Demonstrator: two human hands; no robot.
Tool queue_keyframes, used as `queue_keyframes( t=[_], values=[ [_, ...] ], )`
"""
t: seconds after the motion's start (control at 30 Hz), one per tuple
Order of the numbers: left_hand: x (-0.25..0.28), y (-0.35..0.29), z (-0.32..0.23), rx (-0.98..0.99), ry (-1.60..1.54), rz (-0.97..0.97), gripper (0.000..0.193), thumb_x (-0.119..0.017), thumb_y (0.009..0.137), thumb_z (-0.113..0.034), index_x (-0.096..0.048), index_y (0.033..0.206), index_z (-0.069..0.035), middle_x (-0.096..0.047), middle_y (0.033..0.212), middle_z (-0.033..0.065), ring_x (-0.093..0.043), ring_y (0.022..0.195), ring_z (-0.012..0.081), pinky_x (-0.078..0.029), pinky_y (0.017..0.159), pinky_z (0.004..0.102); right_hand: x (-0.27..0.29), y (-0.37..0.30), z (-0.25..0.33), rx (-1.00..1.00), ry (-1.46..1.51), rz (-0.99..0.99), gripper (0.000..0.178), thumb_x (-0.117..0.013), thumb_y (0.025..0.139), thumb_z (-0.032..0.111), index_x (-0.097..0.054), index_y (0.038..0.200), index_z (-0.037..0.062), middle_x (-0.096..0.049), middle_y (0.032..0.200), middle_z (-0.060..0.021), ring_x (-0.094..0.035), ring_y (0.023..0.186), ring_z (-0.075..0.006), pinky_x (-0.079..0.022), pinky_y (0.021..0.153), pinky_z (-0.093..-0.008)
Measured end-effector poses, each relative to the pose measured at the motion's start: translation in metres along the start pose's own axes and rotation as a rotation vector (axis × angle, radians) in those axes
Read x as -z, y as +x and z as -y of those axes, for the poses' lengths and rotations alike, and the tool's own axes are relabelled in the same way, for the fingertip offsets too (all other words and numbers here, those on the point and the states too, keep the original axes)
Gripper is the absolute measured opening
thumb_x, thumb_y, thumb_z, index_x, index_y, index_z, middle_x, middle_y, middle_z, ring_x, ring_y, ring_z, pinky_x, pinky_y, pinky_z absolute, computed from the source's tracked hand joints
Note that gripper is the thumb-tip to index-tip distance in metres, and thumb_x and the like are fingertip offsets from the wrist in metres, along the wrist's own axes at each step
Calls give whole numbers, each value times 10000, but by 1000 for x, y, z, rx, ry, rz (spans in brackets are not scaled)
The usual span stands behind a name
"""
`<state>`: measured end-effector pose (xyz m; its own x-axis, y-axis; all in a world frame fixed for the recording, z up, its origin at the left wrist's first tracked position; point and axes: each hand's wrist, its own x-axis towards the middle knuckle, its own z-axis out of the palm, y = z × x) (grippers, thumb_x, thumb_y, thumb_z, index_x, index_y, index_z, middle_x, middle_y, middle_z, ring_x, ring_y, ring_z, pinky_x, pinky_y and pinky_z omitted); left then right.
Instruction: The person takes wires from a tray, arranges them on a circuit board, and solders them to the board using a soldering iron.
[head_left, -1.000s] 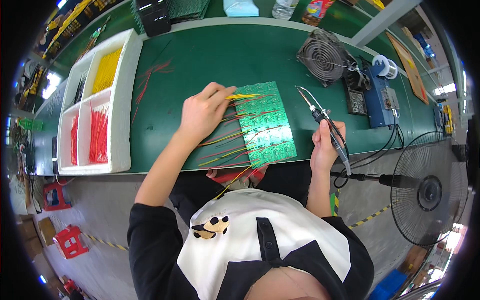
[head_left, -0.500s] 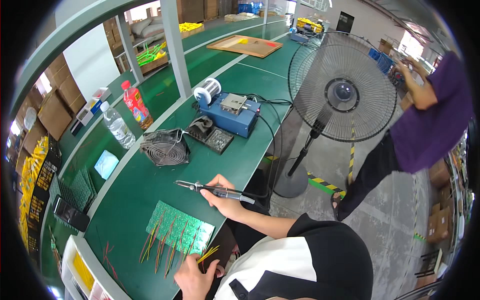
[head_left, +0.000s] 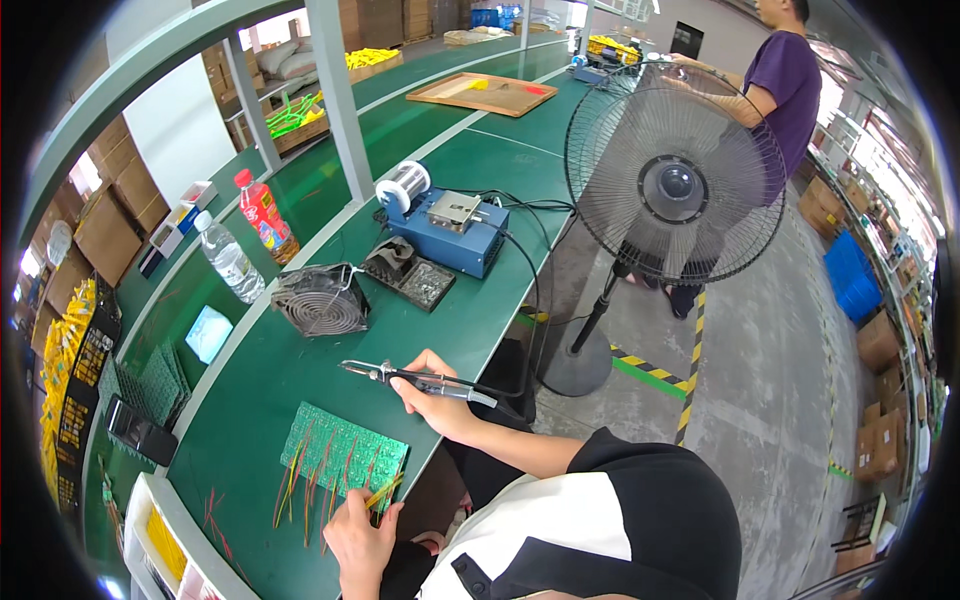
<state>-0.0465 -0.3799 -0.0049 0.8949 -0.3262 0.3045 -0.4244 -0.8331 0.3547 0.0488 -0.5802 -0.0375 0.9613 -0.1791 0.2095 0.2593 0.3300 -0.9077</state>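
My right hand (head_left: 436,402) is closed round a soldering iron (head_left: 450,389) with a dark cable, its metal tip pointing left above the green bench. Below it lies a green circuit board panel (head_left: 330,441) with several thin red, yellow and dark wires (head_left: 305,470) fanned across it and over its near edge. At the panel's near right corner my left hand (head_left: 362,535) pinches a small bundle of yellow wires (head_left: 383,491), whose ends reach over the board. The fingers partly hide this bundle.
Beyond the iron stand a small square fan (head_left: 322,300), a black iron holder (head_left: 408,275) and a blue soldering station (head_left: 455,235) with a solder spool (head_left: 404,185). Two bottles (head_left: 266,218) stand farther left. A pedestal fan (head_left: 675,180) and a person (head_left: 785,90) are at right.
My left hand has moved slightly left and up, bringing the yellow wires over the board's corner. The iron stays nearly still. The person in purple has moved behind the pedestal fan.
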Motion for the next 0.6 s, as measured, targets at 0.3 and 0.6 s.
queue_keyframes(
  t=[0.3, 0.6],
  values=[
    [-1, 3, 22, 50, -28, -79, 295, -692, 696, -102, -472, 877, -25, -498, 656, 137, -515, 578, 326, -385, 505, 392, -1, -3, 5, -36, -6, -25, 177, -606, 848, 109, -434, 850, 67, -528, 577, -13, -458, 474, -38, -317, 412, -186],
    [32, 10, 38, 202, -330, -191, 181, -576, 826, -97, -460, 929, -5, -501, 659, 126, -526, 571, 296, -421, 533, 353, -2, -4, 2, 12, -18, -115, 163, -592, 850, 93, -433, 865, 63, -469, 542, -24, -416, 426, -67, -297, 382, -198]
  ],
)
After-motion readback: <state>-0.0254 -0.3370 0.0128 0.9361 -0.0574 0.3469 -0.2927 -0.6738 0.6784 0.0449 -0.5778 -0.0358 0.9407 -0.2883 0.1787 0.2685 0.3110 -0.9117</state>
